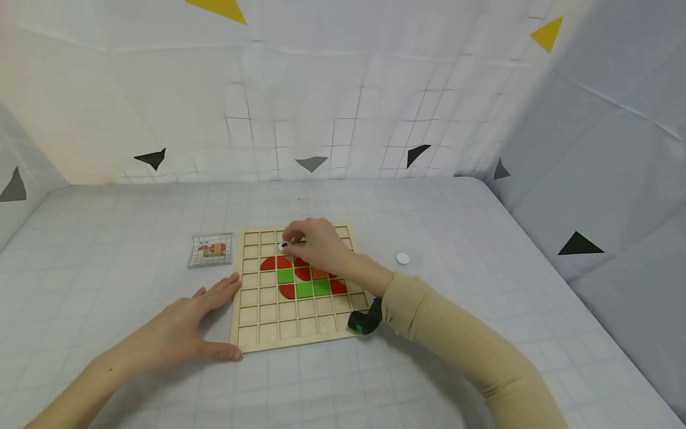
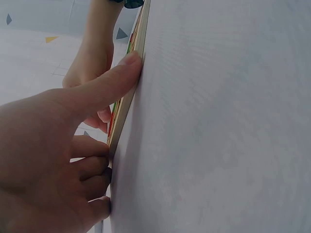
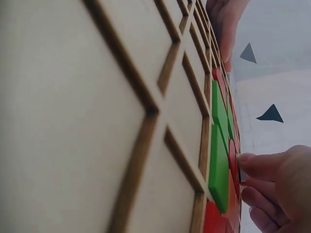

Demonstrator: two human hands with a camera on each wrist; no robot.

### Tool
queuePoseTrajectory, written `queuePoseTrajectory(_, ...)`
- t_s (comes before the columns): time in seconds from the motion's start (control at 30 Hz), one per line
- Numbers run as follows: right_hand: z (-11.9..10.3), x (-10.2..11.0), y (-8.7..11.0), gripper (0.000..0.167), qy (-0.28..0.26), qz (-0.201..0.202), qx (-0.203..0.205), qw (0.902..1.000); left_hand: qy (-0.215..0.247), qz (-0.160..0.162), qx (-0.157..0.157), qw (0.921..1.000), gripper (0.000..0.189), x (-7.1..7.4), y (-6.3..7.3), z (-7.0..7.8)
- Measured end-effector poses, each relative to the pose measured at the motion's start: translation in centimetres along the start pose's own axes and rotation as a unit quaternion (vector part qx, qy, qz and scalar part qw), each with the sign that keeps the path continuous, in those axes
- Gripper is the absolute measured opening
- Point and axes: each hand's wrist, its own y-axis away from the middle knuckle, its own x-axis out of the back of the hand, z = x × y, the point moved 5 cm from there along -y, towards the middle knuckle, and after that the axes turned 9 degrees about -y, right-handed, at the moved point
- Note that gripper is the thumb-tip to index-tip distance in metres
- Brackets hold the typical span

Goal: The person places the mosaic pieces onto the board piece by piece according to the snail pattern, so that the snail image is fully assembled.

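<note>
A wooden grid board [image 1: 268,330] lies on the table, with red rounded pieces, green squares [image 1: 304,290] and an orange piece [image 1: 320,273] set in its middle cells. Between thumb and fingertips, my right hand [image 1: 320,243] pinches a small white disc with a black dot [image 1: 283,246], an eye piece, over the board's upper part. My left hand [image 1: 184,328] touches the board's left edge with spread thumb and fingers. In the left wrist view the thumb [image 2: 109,87] lies against the board's side. The right wrist view shows the green pieces [image 3: 219,165] close up beside the right hand [image 3: 284,187].
A small pattern card [image 1: 211,250] in a clear sleeve lies left of the board. To the right, a white disc [image 1: 402,258] rests on the table. A black device [image 1: 366,320] on the right wrist hangs over the board's lower right corner.
</note>
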Motion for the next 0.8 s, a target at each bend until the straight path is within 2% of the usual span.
queuePoseTrajectory(0.57, -0.7, -0.08, 0.54, 0.012, 0.006, 0.016, 0.034, 0.9993, -0.005, 0.0, 0.002, 1.0, 0.118, 0.0, -0.01, 0.02)
queuePoseTrajectory(0.8, -0.57, -0.17, 0.56, 0.013, 0.008, 0.013, 0.025, 0.9996, -0.002, 0.003, -0.005, 1.0, 0.117, -0.06, -0.02, 0.09)
